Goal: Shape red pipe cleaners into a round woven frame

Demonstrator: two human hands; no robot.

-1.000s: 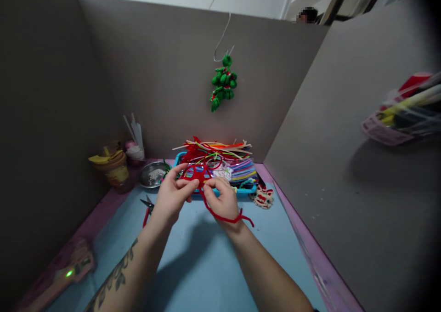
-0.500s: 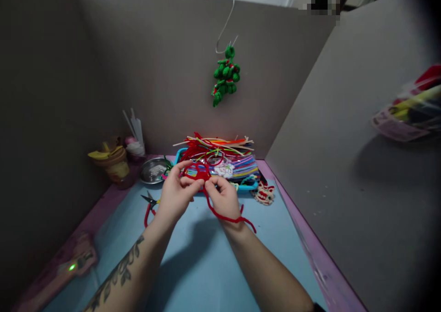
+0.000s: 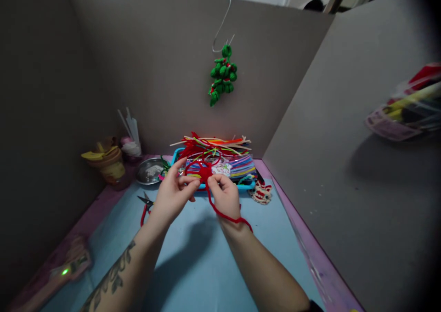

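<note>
A red fuzzy pipe-cleaner piece [image 3: 206, 172], with a dense middle and thin loops at its left and top, is held up between my two hands above the blue work surface. My left hand [image 3: 175, 190] has its thumb and a finger pinched at the piece's left edge, the index finger raised beside a loop. With thumb and fingers together, my right hand [image 3: 225, 197] grips the right edge. From there a long red pipe-cleaner tail [image 3: 220, 214] hangs down and crosses my right wrist. The fingertips hide part of the piece.
Behind my hands stands a blue tray [image 3: 248, 186] of coloured pipe cleaners. Left of it are a metal bowl [image 3: 146, 176], red-handled pliers or cutters [image 3: 144, 211], a clay pot [image 3: 112, 167] and a lit glue gun [image 3: 70, 268]. A green pipe-cleaner ornament [image 3: 223, 75] hangs from a wire.
The red piece has turned so its dense middle faces me more, and my left thumb has shifted slightly left on it. The whole view has moved a little.
</note>
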